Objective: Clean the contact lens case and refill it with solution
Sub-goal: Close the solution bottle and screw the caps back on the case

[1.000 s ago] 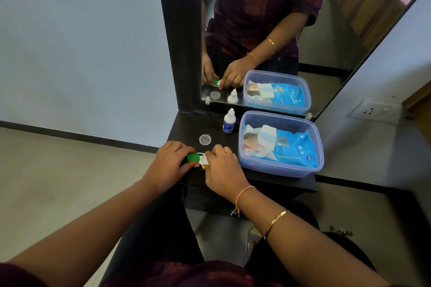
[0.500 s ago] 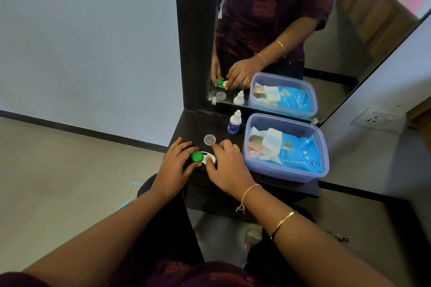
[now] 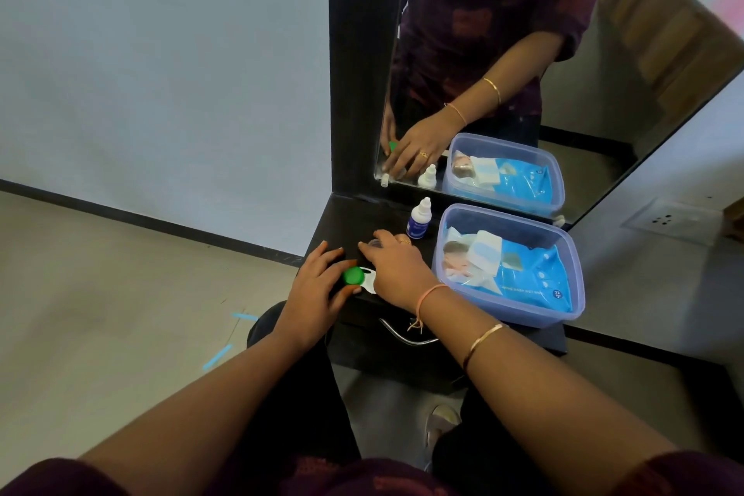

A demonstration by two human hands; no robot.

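Observation:
A white contact lens case (image 3: 368, 281) lies near the front edge of the dark shelf (image 3: 346, 221), with a green cap (image 3: 353, 275) on its left well. My left hand (image 3: 318, 290) pinches that green-capped end between thumb and fingers. My right hand (image 3: 396, 266) has reached forward from the case's right end. Its thumb and fingertips close around the small clear cap (image 3: 371, 243) lying on the shelf. A small white-and-blue solution bottle (image 3: 419, 218) stands upright just behind my right hand, with its cap on.
A clear blue plastic box (image 3: 563, 254) holding a blue pack of wet wipes (image 3: 523, 274) fills the shelf's right half. A mirror (image 3: 503, 52) in a dark frame rises behind the shelf. A wall socket (image 3: 664, 219) sits at the right.
My right hand left the case's right end and moved forward onto the clear cap. My left hand stayed on the green-capped end. The camera shifted left.

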